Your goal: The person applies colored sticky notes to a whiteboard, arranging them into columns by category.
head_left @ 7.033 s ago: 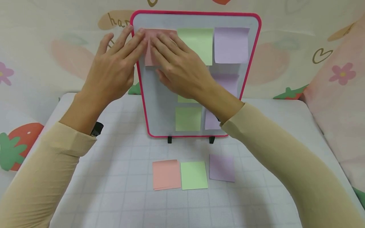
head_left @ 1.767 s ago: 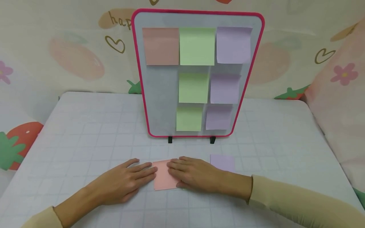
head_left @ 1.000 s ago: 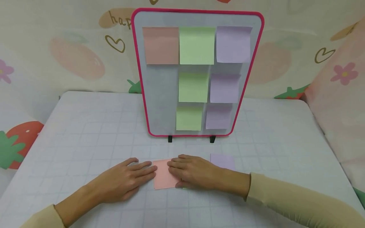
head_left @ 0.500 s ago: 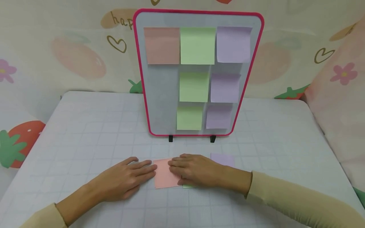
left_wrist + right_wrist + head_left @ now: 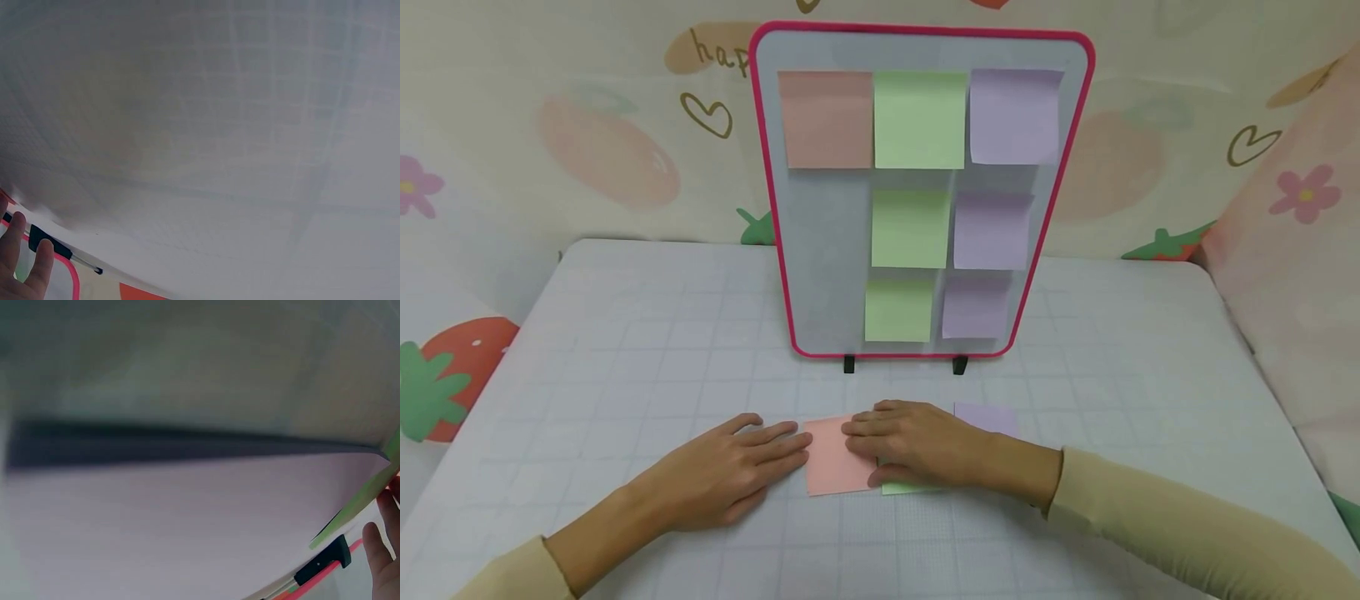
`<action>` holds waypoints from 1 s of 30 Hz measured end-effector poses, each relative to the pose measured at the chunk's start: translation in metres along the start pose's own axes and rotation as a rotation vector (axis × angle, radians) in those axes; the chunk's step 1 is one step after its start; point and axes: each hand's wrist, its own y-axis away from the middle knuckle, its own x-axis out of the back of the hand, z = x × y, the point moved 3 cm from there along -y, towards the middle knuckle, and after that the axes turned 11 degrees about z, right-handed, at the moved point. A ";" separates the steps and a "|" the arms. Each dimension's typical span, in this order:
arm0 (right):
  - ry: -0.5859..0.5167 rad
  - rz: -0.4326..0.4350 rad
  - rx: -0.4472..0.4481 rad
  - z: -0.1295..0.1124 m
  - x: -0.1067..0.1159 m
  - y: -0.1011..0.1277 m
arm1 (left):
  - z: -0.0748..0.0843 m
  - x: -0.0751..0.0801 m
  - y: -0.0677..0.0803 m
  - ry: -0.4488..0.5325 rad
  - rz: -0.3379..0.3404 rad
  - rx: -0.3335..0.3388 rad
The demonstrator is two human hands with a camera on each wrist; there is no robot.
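A pink sticky note pad [image 5: 835,468] lies on the table between my two hands. At its left edge rest the fingertips of my left hand [image 5: 741,473], fingers spread and nearly straight. My right hand [image 5: 921,443] lies across its right edge, fingers extended over the pink paper and thumb by the lower right corner. Under the right palm, a green sticky note pad [image 5: 913,489] is mostly covered. The purple sticky note pad [image 5: 988,417] is partly hidden by the right wrist; in the right wrist view the purple paper [image 5: 187,537] looms close up, green paper [image 5: 359,503] beyond it.
A pink-framed whiteboard [image 5: 823,258] stands behind the hands on black feet [image 5: 848,364]. It carries one pink note [image 5: 827,121] at top left, a column of green notes [image 5: 910,229] and a column of purple notes [image 5: 992,233]. A patterned cloth [image 5: 602,158] hangs behind.
Both hands have come down from the pink note on the board to the pink pad on the table. Lately the right hand has shifted slightly away, baring more green paper; the left stays nearly still.
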 end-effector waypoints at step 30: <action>0.042 0.023 -0.011 0.001 -0.001 -0.006 | 0.001 -0.002 -0.001 0.013 -0.010 0.013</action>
